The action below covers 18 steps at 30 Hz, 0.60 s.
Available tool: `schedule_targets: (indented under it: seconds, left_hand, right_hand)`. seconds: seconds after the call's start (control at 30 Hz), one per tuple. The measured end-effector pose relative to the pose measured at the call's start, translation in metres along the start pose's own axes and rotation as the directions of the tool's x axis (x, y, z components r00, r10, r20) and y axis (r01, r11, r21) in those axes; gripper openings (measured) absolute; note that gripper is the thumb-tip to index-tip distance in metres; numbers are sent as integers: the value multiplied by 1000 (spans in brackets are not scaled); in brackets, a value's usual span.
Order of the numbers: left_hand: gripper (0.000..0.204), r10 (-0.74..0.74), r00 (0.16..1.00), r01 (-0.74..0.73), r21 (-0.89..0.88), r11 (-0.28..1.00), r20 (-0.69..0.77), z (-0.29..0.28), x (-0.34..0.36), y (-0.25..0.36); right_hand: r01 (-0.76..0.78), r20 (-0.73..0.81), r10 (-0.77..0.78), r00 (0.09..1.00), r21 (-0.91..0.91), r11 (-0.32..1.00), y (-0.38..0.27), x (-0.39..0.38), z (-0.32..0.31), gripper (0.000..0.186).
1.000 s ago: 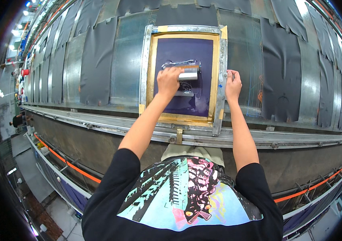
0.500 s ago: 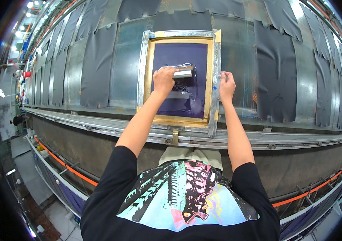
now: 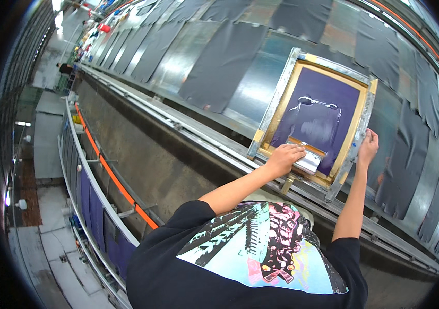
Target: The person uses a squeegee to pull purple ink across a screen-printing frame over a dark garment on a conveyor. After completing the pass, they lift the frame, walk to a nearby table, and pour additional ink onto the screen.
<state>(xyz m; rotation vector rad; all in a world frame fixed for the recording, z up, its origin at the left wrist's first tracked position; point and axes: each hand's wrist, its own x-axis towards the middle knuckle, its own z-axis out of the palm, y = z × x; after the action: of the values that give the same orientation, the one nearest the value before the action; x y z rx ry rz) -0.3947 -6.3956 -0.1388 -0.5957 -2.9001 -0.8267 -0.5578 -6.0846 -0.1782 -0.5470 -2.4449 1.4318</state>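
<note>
A screen printing frame (image 3: 274,100), metal with yellow tape along its inner edges, lies on the long table in front of me. Its purple mesh (image 3: 327,85) carries a wet, glossy line of dark ink (image 3: 314,103) towards the far end. My left hand (image 3: 285,158) is closed around a squeegee (image 3: 309,161) with a metal blade holder, pressed against the mesh at the near end. At the frame's right side rail, my right hand (image 3: 368,147) grips the edge with curled fingers. The underside of the frame is hidden.
Dark fabric panels (image 3: 227,64) lie in rows on the shiny tabletop (image 3: 170,54). A metal rail (image 3: 178,123) runs along the table's near edge. Behind me on the left is a rack with an orange bar (image 3: 108,177). A person (image 3: 65,68) stands far left.
My left hand has drawn the squeegee from mid-mesh to the near end, leaving an ink line farther off. The right hand stays at the frame's side. The view has turned.
</note>
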Motion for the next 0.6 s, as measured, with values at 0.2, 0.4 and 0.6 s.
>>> schedule_targets:
  seconds: [0.2,0.4,0.6]
  left_hand:
    - [49,-83,997,83,16,996,7,-95,-44,-120]
    - [50,-80,996,76,86,993,44,-188,-89,-266]
    - [56,-155,987,150,120,981,39,-241,-131,-342]
  right_hand:
    - [128,-7,-128,992,56,990,-83,-73,136,28]
    - [57,27,-60,998,105,993,-145,-150,291,26]
    - [20,38,-23,999,85,996,-189,-202,379,24]
